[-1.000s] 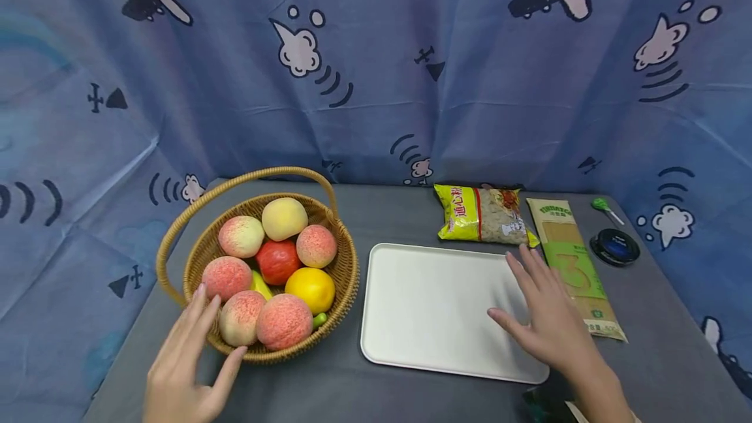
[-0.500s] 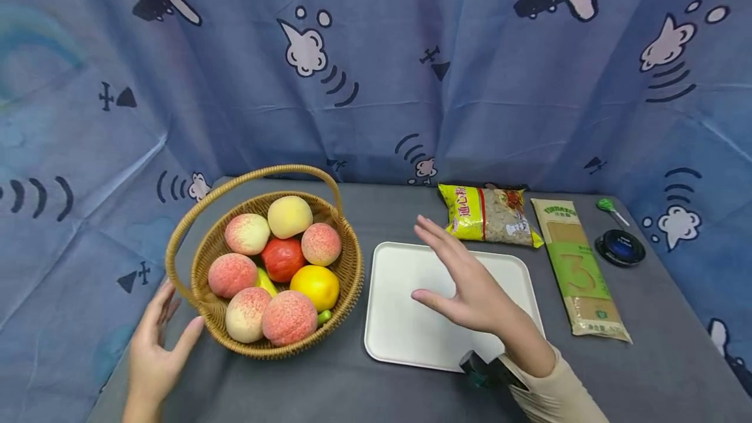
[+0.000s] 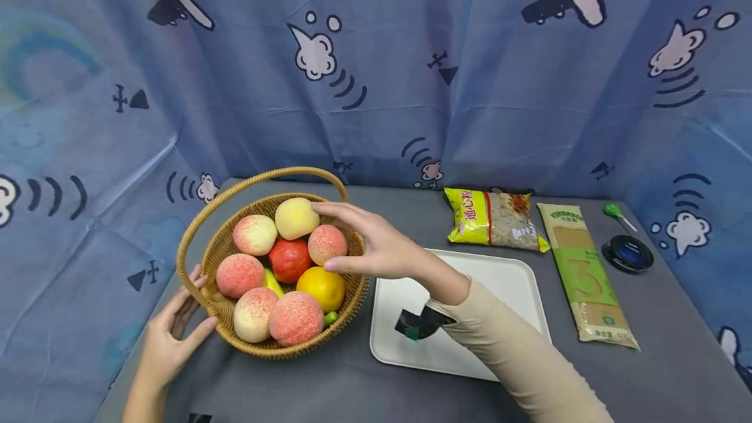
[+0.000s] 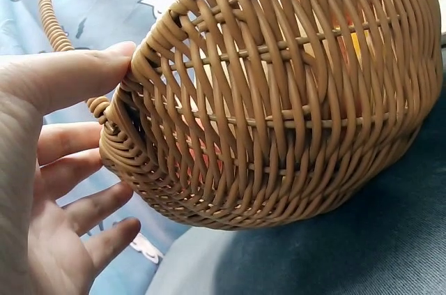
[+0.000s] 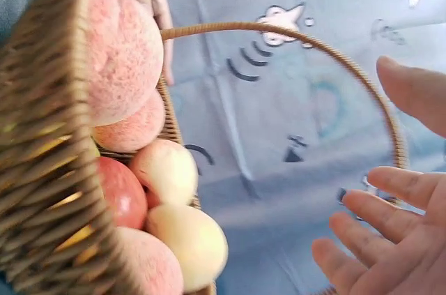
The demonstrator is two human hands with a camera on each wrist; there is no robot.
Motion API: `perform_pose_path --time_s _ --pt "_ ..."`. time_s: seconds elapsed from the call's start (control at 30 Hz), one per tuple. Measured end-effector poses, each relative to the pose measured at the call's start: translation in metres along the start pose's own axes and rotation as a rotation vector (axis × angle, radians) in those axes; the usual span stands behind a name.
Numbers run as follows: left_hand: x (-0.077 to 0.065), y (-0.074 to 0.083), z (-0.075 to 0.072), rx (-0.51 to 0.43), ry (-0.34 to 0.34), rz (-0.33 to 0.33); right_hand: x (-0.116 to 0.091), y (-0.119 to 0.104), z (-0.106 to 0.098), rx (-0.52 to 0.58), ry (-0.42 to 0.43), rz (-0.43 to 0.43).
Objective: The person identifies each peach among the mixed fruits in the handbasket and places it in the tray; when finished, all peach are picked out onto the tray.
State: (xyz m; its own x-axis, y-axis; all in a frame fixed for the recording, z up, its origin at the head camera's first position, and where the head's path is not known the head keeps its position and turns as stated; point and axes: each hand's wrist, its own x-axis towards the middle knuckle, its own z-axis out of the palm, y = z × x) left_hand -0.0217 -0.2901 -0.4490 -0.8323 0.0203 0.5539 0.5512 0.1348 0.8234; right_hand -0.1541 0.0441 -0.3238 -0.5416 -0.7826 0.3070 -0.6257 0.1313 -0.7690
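A wicker basket (image 3: 356,297) with a tall arched handle (image 3: 228,194) holds several peaches (image 3: 296,318), a pale yellow fruit (image 3: 294,219), a red fruit (image 3: 290,261) and an orange-yellow fruit (image 3: 321,288). At its left side is my left hand (image 3: 164,344); in the left wrist view the thumb tip meets the woven rim (image 4: 150,51), with the other fingers loosely extended at the handle's foot. My right hand (image 3: 382,243) hovers over the basket's right edge, fingers spread and holding nothing. The right wrist view shows its palm (image 5: 411,253) beside the handle.
A white tray (image 3: 517,286) lies right of the basket, partly under my right forearm. Behind it are a yellow pasta bag (image 3: 496,219), a long green-and-tan packet (image 3: 584,273), a round dark tin (image 3: 627,254) and a green-headed stick (image 3: 613,211). A blue curtain hangs behind.
My right hand has swept left, from above the tray to the basket's right edge. My left hand has shifted from the basket's front to its left rim. The head view has turned slightly.
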Motion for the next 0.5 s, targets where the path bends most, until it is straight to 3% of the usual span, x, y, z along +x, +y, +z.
perform_pose_path --time_s 0.2,0.5 --pt "0.002 -0.005 0.001 -0.040 -0.013 0.055 0.056 0.014 0.014 0.122 -0.097 0.104" --pt "0.000 -0.004 0.000 -0.024 -0.011 0.066 0.117 0.034 0.037 0.147 -0.260 0.203"
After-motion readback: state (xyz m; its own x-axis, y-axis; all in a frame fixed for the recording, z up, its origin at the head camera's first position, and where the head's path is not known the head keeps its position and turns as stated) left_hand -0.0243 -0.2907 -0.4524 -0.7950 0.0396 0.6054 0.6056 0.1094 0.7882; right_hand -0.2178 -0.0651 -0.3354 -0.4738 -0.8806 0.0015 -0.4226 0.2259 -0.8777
